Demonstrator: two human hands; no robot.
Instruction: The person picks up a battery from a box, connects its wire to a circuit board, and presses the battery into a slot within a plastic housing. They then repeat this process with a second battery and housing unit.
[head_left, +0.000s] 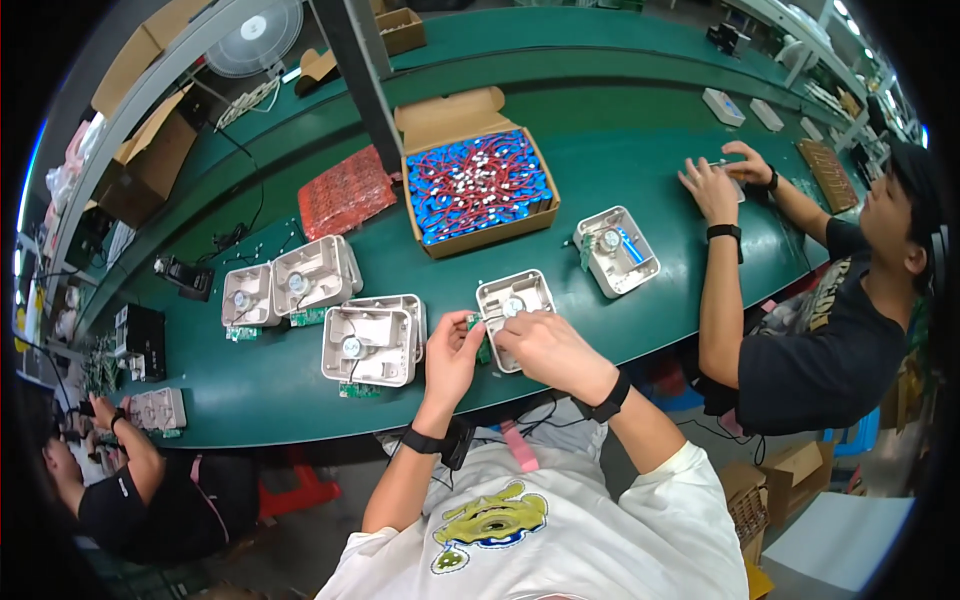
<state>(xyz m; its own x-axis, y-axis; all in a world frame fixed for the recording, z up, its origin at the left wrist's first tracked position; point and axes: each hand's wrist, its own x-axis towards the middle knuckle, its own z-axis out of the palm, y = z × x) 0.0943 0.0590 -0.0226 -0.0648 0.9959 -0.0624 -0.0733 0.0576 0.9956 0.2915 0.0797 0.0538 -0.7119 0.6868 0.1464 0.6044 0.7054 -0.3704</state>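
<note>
In front of me on the green bench lies a white plastic housing [528,283] with a round speaker [513,306] inside. A small green circuit board [484,352] hangs at its left side. My left hand [450,358] pinches that board between thumb and index finger, beside the housing wall. Over the lower right part of the housing, my right hand [553,350] is closed with its fingertips down inside. Whatever those fingers hold is hidden behind the hand.
Housings with boards [372,340] stand to my left. Behind is a cardboard box [490,240] of blue batteries with red wires, beside red bubble wrap [346,192]. Right of centre sits a housing [640,278] containing a blue battery. Co-workers [830,330] work at both sides.
</note>
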